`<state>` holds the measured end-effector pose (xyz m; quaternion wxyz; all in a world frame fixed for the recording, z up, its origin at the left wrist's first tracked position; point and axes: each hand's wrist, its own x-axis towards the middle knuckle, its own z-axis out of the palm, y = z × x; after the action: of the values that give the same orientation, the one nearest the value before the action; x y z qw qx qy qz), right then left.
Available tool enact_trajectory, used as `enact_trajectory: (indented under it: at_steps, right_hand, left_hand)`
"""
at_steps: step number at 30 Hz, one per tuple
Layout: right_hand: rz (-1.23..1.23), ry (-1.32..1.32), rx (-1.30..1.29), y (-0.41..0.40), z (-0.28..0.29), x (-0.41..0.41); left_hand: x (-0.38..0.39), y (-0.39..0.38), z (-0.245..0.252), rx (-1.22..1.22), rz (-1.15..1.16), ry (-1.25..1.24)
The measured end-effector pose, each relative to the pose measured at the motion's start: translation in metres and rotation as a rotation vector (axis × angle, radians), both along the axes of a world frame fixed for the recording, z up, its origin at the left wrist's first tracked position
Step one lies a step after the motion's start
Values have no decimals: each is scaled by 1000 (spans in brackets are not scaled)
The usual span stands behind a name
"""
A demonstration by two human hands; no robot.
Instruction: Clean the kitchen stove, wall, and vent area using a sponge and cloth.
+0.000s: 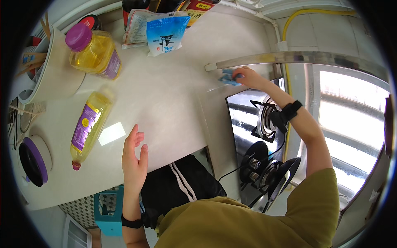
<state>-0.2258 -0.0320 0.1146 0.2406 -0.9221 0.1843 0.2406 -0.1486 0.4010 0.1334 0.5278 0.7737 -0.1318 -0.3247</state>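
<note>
My right hand (247,77) grips a crumpled blue cloth (229,77) against the countertop (161,102), just behind the gas stove (245,114) and below a metal rail (297,58). The fingertips are partly blurred. Over the counter's front edge my left hand (135,158) is raised with the fingers apart and nothing in it. Left of that hand a bottle of yellow liquid (88,127) with a purple label and red cap appears to lie on the counter. Farther back is a larger jug of yellow oil (95,55) with a purple cap.
Bags, one blue and white (167,34), stand at the back beside sauce bottles (198,9). At the left are a white utensil bin (59,71) and a purple-rimmed black bowl (33,161). A pan (283,178) rests at the stove's near end. A teal stool (107,214) stands below the counter.
</note>
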Motion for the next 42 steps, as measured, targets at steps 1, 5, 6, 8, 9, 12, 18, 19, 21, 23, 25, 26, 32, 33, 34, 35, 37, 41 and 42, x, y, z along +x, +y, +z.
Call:
enact_trajectory:
  at_steps: [1,5,6,8,9,12,18,19,21,23,25,26,32,33,34,35,37,41,42]
  right_hand:
    - [121,-29,-163,-21,-16,-16]
    - [-184,466,22,-43,-46,-16]
    - [-112,583,-44,-34,-53,-8]
    - [-78,742,-24,-12,-52,6]
    - [-108,786,69,1,-46,14]
    - [29,736,288,57,-42,31]
    - [164,316,747,130,-24,48]
    - [208,194,634,139,-6,51]
    - [247,62,547,151,9,48]
    - [-26,-30,702,151,23,35]
    - [-86,-105,606,158,50,26]
    - [-152,-179,495,162,61,18]
    - [-386,-251,467,179,89,-53]
    - [-456,-262,491,177,91,-69]
    - [-534,-289,498,178,91,-84]
    - [-610,-319,506,178,90,-98]
    - [-759,-395,573,185,90,-119]
    - [-934,-459,586,205,89,-156]
    - [-977,-477,578,211,90,-164]
  left_hand:
    - [0,0,0,-5,5,-10]
    - [-3,-9,1,-23,-22,9]
    - [-4,-11,3,-2,-39,0]
    - [-7,-15,0,-16,-47,-7]
    - [-9,-15,-2,-42,-55,-14]
    - [-13,-23,-5,-52,-60,16]
    - [-2,-37,-28,-69,-143,-135]
    - [2,-38,-36,-43,-175,-236]
    - [12,-42,-48,38,-226,-384]
    - [21,-59,-57,62,-336,-587]
    - [20,-92,-62,6,-451,-760]
    - [18,-107,-68,-28,-510,-882]
    - [24,-105,-110,-17,-633,-1163]
    - [25,-92,-105,10,-666,-1151]
    - [24,-74,-103,23,-673,-1147]
    - [22,-55,-103,39,-679,-1147]
    - [8,-12,-101,134,-825,-1105]
    - [-12,31,-92,87,-855,-820]
    - [-14,28,-88,96,-810,-673]
